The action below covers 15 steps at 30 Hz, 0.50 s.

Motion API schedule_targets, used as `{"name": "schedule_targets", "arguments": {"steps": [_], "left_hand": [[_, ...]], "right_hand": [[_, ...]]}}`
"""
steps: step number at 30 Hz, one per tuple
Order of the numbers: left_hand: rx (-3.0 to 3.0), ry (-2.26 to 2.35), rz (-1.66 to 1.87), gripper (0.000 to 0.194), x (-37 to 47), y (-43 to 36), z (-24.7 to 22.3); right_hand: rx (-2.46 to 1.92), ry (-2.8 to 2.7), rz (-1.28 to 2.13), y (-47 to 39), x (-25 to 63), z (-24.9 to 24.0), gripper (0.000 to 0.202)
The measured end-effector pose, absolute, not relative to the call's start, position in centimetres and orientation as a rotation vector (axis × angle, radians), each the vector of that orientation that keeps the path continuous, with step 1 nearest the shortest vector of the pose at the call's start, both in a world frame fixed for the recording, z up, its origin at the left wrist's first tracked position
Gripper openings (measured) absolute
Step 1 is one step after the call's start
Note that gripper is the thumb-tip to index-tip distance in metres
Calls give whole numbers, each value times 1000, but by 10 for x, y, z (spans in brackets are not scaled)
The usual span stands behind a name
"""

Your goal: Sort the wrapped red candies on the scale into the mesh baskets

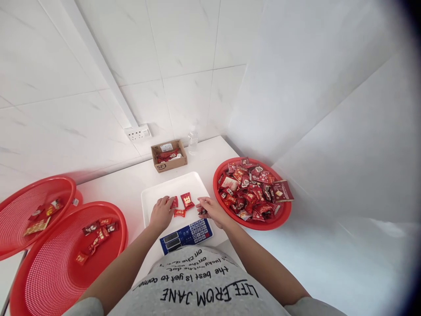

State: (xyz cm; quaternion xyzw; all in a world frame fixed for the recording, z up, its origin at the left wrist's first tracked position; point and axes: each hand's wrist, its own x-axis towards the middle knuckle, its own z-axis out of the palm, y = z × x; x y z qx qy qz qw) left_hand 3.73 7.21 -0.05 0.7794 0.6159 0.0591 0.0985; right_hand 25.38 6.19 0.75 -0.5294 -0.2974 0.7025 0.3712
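On the white tray (194,180) of a digital scale lie several small red packets, one of them a red packet with gold print (187,201). My left hand (162,213) rests over the tray's left part, its fingers closed on a red packet (174,202). Over the right edge of the tray, my right hand (212,210) has its fingers closed round a small dark packet (203,212). The scale's blue keypad panel (186,236) is just below both hands.
A red basket (287,215) heaped with packets stands at the right. Two red baskets (123,228) (70,186) with a few packets are at the left. Behind the scale are a cardboard box (171,165) and a clear plastic bottle (193,139), near the wall.
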Motion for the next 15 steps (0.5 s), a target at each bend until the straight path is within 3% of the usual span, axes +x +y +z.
{"name": "schedule_targets", "arguments": {"steps": [12,15], "left_hand": [[2490,1562,297,26,35,51,-15],[2526,1543,360,24,32,48,-17]], "right_hand": [[-1181,-644,1836,76,224,9,23],[-1175,-839,1821,79,215,9,35]]}}
